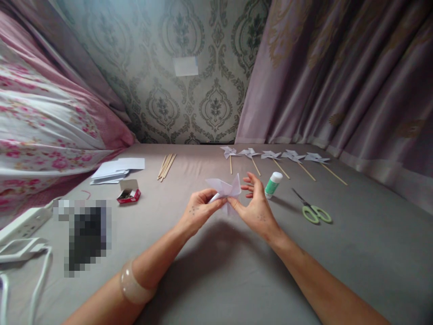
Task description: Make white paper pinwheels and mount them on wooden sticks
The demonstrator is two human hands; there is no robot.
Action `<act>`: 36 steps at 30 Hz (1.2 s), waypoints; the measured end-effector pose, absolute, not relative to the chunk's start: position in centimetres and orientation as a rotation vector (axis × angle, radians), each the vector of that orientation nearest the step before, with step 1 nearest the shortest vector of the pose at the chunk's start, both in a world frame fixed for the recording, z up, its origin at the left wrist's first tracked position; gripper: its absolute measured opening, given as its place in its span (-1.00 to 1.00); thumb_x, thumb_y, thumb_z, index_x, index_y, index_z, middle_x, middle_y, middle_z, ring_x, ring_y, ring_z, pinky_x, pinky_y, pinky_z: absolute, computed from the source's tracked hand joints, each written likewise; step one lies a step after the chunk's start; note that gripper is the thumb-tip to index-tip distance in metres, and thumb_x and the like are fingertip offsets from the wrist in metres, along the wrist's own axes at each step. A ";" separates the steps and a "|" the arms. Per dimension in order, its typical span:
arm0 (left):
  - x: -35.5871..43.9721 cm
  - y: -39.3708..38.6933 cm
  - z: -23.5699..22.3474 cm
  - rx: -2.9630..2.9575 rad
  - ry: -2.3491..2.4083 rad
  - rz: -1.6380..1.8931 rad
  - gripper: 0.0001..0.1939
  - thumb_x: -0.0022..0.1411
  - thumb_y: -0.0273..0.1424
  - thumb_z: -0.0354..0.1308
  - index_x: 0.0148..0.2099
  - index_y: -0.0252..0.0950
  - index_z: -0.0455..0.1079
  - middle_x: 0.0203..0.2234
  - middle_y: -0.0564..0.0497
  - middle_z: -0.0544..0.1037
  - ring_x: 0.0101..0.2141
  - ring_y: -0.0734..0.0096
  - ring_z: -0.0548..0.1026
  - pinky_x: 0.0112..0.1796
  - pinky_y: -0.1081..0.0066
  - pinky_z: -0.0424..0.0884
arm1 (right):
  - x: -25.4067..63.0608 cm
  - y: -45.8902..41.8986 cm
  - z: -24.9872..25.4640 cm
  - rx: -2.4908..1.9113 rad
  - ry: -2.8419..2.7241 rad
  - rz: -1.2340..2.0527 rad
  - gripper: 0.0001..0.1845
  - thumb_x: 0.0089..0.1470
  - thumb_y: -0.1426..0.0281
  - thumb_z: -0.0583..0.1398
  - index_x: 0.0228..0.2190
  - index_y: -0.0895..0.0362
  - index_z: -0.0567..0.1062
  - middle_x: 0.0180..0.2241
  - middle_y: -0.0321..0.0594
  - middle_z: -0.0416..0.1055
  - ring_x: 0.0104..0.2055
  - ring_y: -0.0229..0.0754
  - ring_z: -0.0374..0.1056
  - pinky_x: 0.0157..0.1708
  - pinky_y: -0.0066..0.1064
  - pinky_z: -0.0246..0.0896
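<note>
A white paper pinwheel (221, 186) with folded, pointed blades is held up in front of me over the grey cloth. My left hand (203, 205) grips it from the left, thumb pressed near its centre. From the other side my right hand (253, 198) presses its thumb against the middle, while its other fingers are raised and spread behind the paper. Both thumbs hide the pinwheel's centre. Just right of that hand stands a green-and-white glue stick (273, 185), leaning slightly. Farther right lie scissors (313, 211) with light green handles, blades partly open.
Along the back right lie several finished-looking pinwheels on sticks (270, 155). Loose wooden sticks (166, 167), paper sheets (115, 170) and an open red box (129, 194) of small pieces are at left. A power strip (25, 224) with cables lies near the left edge, beside a blurred-out object.
</note>
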State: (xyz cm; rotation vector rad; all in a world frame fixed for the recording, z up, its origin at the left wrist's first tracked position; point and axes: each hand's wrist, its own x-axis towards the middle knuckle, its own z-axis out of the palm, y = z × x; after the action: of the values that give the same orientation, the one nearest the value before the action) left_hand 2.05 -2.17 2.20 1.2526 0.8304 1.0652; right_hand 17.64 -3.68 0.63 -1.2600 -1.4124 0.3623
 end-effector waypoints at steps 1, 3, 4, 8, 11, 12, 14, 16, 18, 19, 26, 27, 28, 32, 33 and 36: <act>2.0 -2.2 2.2 1.250 0.827 1.070 -0.68 -0.10 -0.24 0.38 -0.32 -0.37 0.55 -0.45 0.00 0.56 -0.40 0.43 0.41 -0.33 0.47 0.27 | 17.6 -3.6 0.6 -1.252 -1.401 0.438 -0.21 -0.12 0.27 0.30 0.11 0.13 0.14 -0.03 0.01 0.34 -0.11 -0.07 0.36 -0.17 -0.20 0.29; 2.1 -2.1 2.2 1.242 0.807 1.077 -0.68 -0.10 -0.24 0.38 -0.31 -0.35 0.57 -0.43 0.00 0.58 -0.39 0.43 0.42 -0.31 0.47 0.28 | 17.7 -3.4 0.5 -1.230 -1.404 0.615 -0.29 -0.09 0.25 0.28 0.07 0.15 0.20 -0.13 -0.05 0.44 -0.17 -0.09 0.39 -0.18 -0.21 0.28; 2.1 -2.1 2.2 1.236 0.797 1.077 -0.69 -0.10 -0.25 0.38 -0.30 -0.35 0.57 -0.43 0.00 0.58 -0.38 0.43 0.42 -0.30 0.47 0.28 | 17.7 -3.3 0.5 -1.216 -1.417 0.700 -0.38 -0.07 0.24 0.26 0.02 0.16 0.27 -0.17 -0.07 0.47 -0.20 -0.11 0.40 -0.19 -0.23 0.29; 2.2 -2.1 2.2 1.222 0.784 1.067 -0.70 -0.09 -0.26 0.38 -0.29 -0.33 0.58 -0.47 0.02 0.57 -0.40 0.44 0.42 -0.31 0.48 0.28 | 17.9 -3.1 0.9 -1.144 -1.400 0.904 -0.61 -0.08 0.25 0.26 -0.20 0.16 0.41 -0.23 -0.10 0.52 -0.25 -0.12 0.42 -0.24 -0.28 0.31; 2.2 -2.1 2.1 1.224 0.786 1.061 -0.70 -0.07 -0.26 0.38 -0.28 -0.32 0.59 -0.49 0.03 0.56 -0.43 0.47 0.40 -0.33 0.50 0.27 | 17.7 -3.2 1.2 -1.076 -1.269 1.029 -0.58 -0.17 0.27 0.32 -0.23 0.15 0.41 -0.21 -0.09 0.53 -0.22 -0.11 0.44 -0.20 -0.27 0.33; 2.2 -2.1 2.1 1.223 0.786 1.060 -0.70 -0.07 -0.27 0.38 -0.27 -0.32 0.59 -0.48 0.03 0.57 -0.43 0.48 0.40 -0.34 0.50 0.27 | 17.6 -3.2 1.3 -1.052 -1.216 1.075 -0.54 -0.20 0.28 0.34 -0.22 0.14 0.39 -0.22 -0.11 0.54 -0.21 -0.11 0.45 -0.19 -0.27 0.33; 2.1 -2.0 2.0 1.217 0.788 1.059 -0.69 -0.07 -0.27 0.37 -0.25 -0.32 0.59 -0.46 0.02 0.58 -0.42 0.47 0.40 -0.34 0.50 0.27 | 17.4 -3.4 1.4 -1.016 -1.115 1.146 -0.46 -0.25 0.30 0.37 -0.18 0.12 0.37 -0.25 -0.15 0.55 -0.23 -0.12 0.46 -0.18 -0.27 0.34; 2.1 -2.0 1.9 1.208 0.796 1.058 -0.68 -0.07 -0.27 0.38 -0.24 -0.32 0.59 -0.43 0.01 0.59 -0.41 0.46 0.41 -0.34 0.50 0.27 | 17.3 -3.5 1.5 -1.004 -1.068 1.193 -0.46 -0.27 0.29 0.38 -0.19 0.12 0.39 -0.28 -0.17 0.56 -0.24 -0.12 0.47 -0.19 -0.28 0.34; 2.1 -2.0 1.7 1.200 0.802 1.056 -0.67 -0.07 -0.27 0.38 -0.23 -0.32 0.59 -0.42 0.01 0.59 -0.41 0.46 0.42 -0.34 0.49 0.27 | 17.3 -3.5 1.6 -1.011 -1.079 1.222 -0.55 -0.27 0.27 0.38 -0.28 0.14 0.47 -0.30 -0.18 0.57 -0.24 -0.11 0.47 -0.20 -0.28 0.33; 2.1 -1.9 1.7 1.196 0.802 1.056 -0.67 -0.07 -0.27 0.38 -0.23 -0.32 0.59 -0.43 0.01 0.59 -0.42 0.46 0.42 -0.34 0.49 0.27 | 17.3 -3.5 1.6 -1.013 -1.090 1.234 -0.60 -0.26 0.25 0.38 -0.33 0.15 0.50 -0.31 -0.17 0.57 -0.25 -0.10 0.46 -0.20 -0.28 0.32; 2.2 -1.8 1.4 1.177 0.782 1.054 -0.68 -0.06 -0.29 0.37 -0.22 -0.31 0.59 -0.44 0.01 0.60 -0.40 0.46 0.43 -0.32 0.49 0.29 | 17.3 -3.7 1.5 -0.988 -1.072 1.252 -0.68 -0.26 0.25 0.38 -0.39 0.13 0.57 -0.35 -0.23 0.58 -0.26 -0.13 0.45 -0.15 -0.30 0.28; 2.2 -1.8 1.4 1.171 0.784 1.058 -0.69 -0.07 -0.29 0.38 -0.23 -0.31 0.59 -0.43 0.00 0.60 -0.40 0.45 0.43 -0.31 0.49 0.29 | 17.3 -3.7 1.4 -0.990 -1.077 1.249 -0.69 -0.26 0.26 0.38 -0.39 0.13 0.58 -0.35 -0.23 0.58 -0.27 -0.14 0.45 -0.16 -0.30 0.28; 2.3 -1.8 1.4 1.163 0.785 1.061 -0.69 -0.07 -0.29 0.38 -0.24 -0.31 0.59 -0.42 0.00 0.61 -0.39 0.45 0.43 -0.29 0.49 0.30 | 17.2 -3.7 1.4 -0.994 -1.083 1.242 -0.69 -0.25 0.26 0.38 -0.39 0.13 0.58 -0.35 -0.23 0.58 -0.29 -0.14 0.45 -0.18 -0.31 0.28; 2.4 -1.8 1.4 1.139 0.795 1.057 -0.70 -0.09 -0.30 0.39 -0.25 -0.30 0.60 -0.39 -0.01 0.61 -0.38 0.45 0.44 -0.28 0.49 0.31 | 17.2 -3.7 1.3 -1.022 -1.097 1.195 -0.72 -0.25 0.26 0.37 -0.42 0.14 0.58 -0.39 -0.24 0.58 -0.34 -0.16 0.44 -0.26 -0.34 0.29; 2.4 -1.8 1.4 1.134 0.799 1.052 -0.69 -0.09 -0.30 0.39 -0.25 -0.31 0.60 -0.40 -0.01 0.61 -0.39 0.45 0.44 -0.29 0.49 0.31 | 17.2 -3.6 1.3 -1.028 -1.098 1.186 -0.72 -0.25 0.26 0.37 -0.42 0.14 0.58 -0.39 -0.24 0.58 -0.34 -0.16 0.44 -0.27 -0.34 0.29; 2.3 -1.8 1.4 1.116 0.803 1.033 -0.67 -0.12 -0.30 0.40 -0.24 -0.32 0.59 -0.42 -0.01 0.61 -0.41 0.45 0.45 -0.30 0.49 0.32 | 17.2 -3.6 1.3 -1.042 -1.108 1.178 -0.72 -0.25 0.27 0.36 -0.42 0.15 0.58 -0.38 -0.23 0.58 -0.34 -0.15 0.44 -0.27 -0.34 0.30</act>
State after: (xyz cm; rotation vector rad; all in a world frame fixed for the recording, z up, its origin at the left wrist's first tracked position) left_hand 2.28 -1.79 1.38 1.1160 0.8031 1.0328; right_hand 17.23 -3.63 1.26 -1.0418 -1.1080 1.1783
